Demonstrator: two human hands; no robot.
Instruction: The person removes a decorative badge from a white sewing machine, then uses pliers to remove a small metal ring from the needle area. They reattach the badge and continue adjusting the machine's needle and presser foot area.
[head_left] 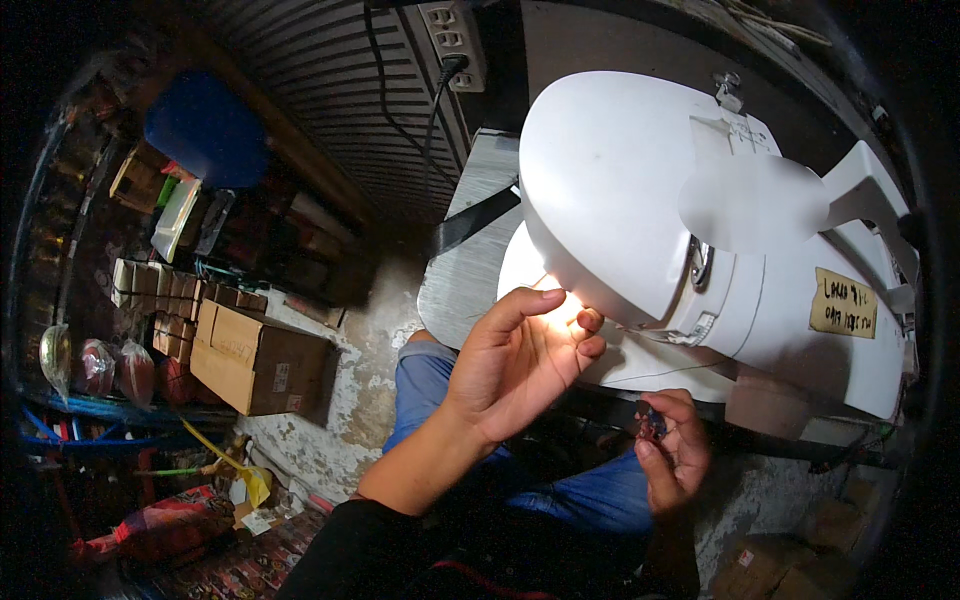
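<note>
A large white machine (610, 170) with a rounded head fills the right side, resembling an industrial sewing machine. My left hand (520, 370) is raised under the edge of its head, palm toward me, fingers curled and thumb bent in. Glare from the lamp light washes out the fingertips, and I cannot make out what is between them. Lower and to the right, my right hand (680, 450) is closed around a small dark object (650, 422) with reddish and bluish glints, pinched between thumb and fingers. A thin dark line crosses the white surface between the hands.
A grey metal tabletop (450, 285) lies under the machine. Above it is a power strip (456, 45) with a black plug. At left are an open cardboard box (250, 360), a blue container (205, 128), bagged items and a yellow scoop-like object (256, 484).
</note>
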